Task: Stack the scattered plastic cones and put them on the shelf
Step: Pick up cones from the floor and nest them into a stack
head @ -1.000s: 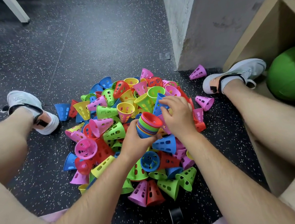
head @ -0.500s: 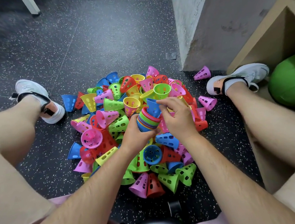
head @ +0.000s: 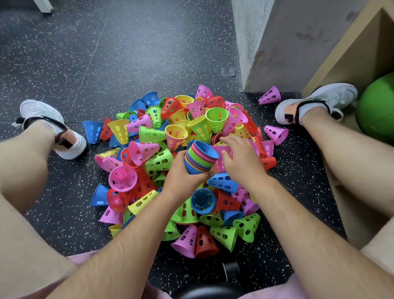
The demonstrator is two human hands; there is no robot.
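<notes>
Step in hand: nesting one more cone into the hand-held stack. Shelving has not begun.

The left grip [head: 181, 176] is wrapped round the stack [head: 200, 158] of nested cones, blue cone topmost, mouth tilted up and right, above the middle of the pile [head: 152, 135]. The right grip [head: 241, 162], just right of the stack, curls its fingers on a pink cone [head: 219, 164] at the pile's top. Judged next move: lift that cone free, turn its narrow end to the stack's mouth and seat it. Most cones lie loose on the floor [head: 136, 48], so the task looks early. Legs bound the pile left and right; open floor lies far-left. A concrete pillar [head: 276, 37] stands far-right, with the shelf [head: 360, 49] beyond it. A green ball [head: 386, 106] sits in the shelf's low bay.
</notes>
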